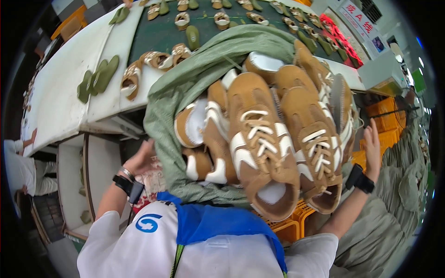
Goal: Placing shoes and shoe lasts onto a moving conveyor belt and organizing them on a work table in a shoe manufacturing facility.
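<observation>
Your left hand [141, 160] is pressing against the left flank of the green woven sack [185, 88], fingers curled into the cloth, though the fabric is hiding the fingertips, so how tightly they are closing cannot be told. Your right hand [372, 147] is standing up flat at the far right side of the load, fingers extended and together, palm turned inward toward the outermost shoe; whether it is actually touching is not clear. Both wrists are wearing black bands.

Between your hands you are cradling the sack against your chest, its mouth gaping upward, and that seems to be why the hands are sitting on opposite sides: the bundle is wide and soft, so it needs bracing from both flanks. The tan suede shoes with white stripes and laces [264, 139] are spilling out of the opening, piled toe-down toward you, the front ones hanging over the sack's lower lip above an orange crate [289, 227].

Beyond the sack, a white table [60, 92] is carrying green insoles [97, 78] and unfinished tan uppers [139, 69], and a dark green belt [162, 32] is holding more of them in rows. At the far left, another person in white [21, 169] is working.
</observation>
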A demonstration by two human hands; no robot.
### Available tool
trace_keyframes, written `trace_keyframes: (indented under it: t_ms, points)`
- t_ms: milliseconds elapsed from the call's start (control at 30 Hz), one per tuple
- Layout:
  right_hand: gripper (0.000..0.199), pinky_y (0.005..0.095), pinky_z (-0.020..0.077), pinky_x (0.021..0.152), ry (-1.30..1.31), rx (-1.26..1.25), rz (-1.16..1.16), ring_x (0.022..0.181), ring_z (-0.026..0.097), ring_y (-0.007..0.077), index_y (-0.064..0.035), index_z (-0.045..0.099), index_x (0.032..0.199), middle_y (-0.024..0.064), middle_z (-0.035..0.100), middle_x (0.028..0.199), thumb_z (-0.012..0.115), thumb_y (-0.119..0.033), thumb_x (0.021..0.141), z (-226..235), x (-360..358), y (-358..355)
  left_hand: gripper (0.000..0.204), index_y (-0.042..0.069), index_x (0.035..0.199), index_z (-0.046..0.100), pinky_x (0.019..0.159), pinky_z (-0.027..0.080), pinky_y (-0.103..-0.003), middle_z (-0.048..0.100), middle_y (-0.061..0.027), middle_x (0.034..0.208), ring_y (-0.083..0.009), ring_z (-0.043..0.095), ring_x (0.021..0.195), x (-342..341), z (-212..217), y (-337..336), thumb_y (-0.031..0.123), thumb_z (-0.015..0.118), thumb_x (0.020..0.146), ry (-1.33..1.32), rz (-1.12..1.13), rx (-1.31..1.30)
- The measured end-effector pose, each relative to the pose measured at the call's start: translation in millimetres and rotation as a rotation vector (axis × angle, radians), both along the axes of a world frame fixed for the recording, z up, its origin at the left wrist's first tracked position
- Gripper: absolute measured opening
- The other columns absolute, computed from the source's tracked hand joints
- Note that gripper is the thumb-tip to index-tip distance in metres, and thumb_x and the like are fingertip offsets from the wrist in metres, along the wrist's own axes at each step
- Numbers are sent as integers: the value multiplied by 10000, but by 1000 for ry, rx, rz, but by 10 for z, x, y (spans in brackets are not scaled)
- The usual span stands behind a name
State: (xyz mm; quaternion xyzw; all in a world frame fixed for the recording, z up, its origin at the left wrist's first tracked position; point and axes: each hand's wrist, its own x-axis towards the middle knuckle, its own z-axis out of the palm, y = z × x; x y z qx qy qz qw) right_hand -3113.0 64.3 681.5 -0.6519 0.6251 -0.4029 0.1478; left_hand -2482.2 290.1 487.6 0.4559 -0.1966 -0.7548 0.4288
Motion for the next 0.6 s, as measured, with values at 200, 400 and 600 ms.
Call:
trace_keyframes:
  t_ms: [200,400,600]
  points:
    - [874,335,194,1046,204,250,727,1294,246,238,-70,206,1380,140,248,1401,652,-431,721,433,1419,852,505,137,1349,235,956,407,-331,376,-74,1324,-186,427,1169,-933,-437,86,267,454,913,309,-251,-67]
    - [842,318,202,1047,491,259,657,1296,244,240,-63,229,1366,148,275,1387,709,-248,700,139,1446,479,522,176,1322,263,679,551,-324,516,-62,1194,-184,557,1025,-1326,-368,-321,347,494,886,41,-279,-119]
    - [837,321,198,1049,487,352,576,1294,245,231,-69,198,1379,145,274,1390,690,-276,734,154,1457,539,509,200,1326,259,723,507,-361,446,-34,1261,-172,515,1053,-1188,-444,-218,368,465,892,24,-314,-82]
